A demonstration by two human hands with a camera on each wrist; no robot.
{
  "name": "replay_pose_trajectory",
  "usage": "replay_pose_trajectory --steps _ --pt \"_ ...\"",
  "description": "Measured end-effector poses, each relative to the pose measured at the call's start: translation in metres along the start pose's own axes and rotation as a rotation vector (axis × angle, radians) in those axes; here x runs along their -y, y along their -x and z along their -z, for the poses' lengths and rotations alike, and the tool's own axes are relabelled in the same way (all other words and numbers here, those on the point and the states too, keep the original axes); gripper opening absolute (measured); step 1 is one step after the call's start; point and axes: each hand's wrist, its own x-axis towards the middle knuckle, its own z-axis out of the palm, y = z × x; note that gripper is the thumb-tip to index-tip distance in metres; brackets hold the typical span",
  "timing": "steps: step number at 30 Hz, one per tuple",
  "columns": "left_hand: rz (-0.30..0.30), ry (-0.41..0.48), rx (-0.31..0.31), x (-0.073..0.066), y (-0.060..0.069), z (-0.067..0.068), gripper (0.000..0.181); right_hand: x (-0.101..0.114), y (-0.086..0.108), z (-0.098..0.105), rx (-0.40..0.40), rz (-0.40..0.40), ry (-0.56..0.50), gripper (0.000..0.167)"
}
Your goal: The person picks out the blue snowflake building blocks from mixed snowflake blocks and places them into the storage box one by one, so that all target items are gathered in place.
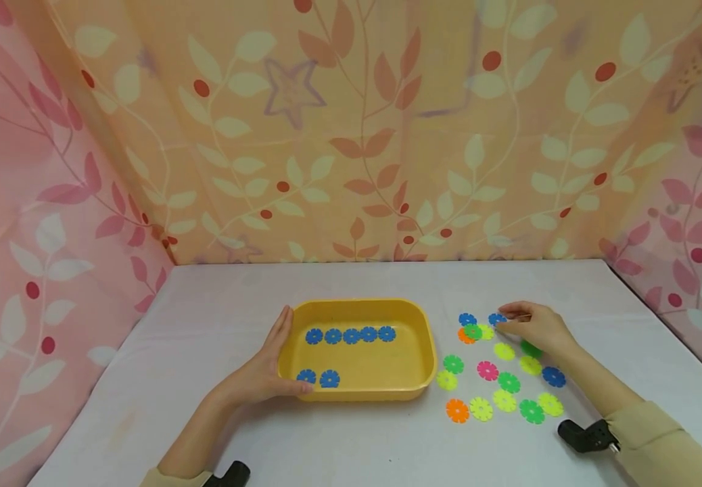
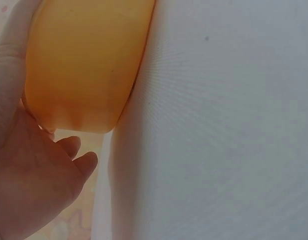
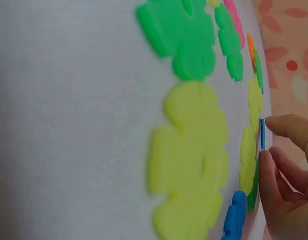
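A yellow plastic basin (image 1: 375, 362) stands on the table with several blue flower-shaped discs inside: a row along the back and two, one of them a blue disc (image 1: 329, 379), at the front left. My left hand (image 1: 260, 375) grips the basin's left end, thumb at the front rim and fingers along the far left side. To the right of the basin, my right hand (image 1: 540, 329) pinches a blue flower disc (image 1: 497, 319) by its edges at the back of a scattered group. In the right wrist view, that blue disc (image 3: 262, 134) shows edge-on between thumb and fingertips.
Loose discs lie right of the basin: an orange disc (image 1: 457, 410), a pink disc (image 1: 487, 370), several green and yellow ones, and another blue disc (image 1: 554, 377) near the right forearm. A few overlap at the back. Patterned curtains (image 1: 357, 135) enclose the white table (image 1: 217, 291).
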Motion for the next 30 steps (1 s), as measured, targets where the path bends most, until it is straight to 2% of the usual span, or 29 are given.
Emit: replay_pose_trajectory --steps 8,30 --pt "-0.002 0.003 -0.003 -0.0015 0.0008 0.0007 0.13 -0.0008 -0.0037 0.0016 0.015 0.012 0.064 0.056" --pt "0.013 0.009 -0.006 -0.0009 0.0007 -0.0012 0.131 -0.0066 -0.0036 0.0063 0.041 0.045 0.071 0.047"
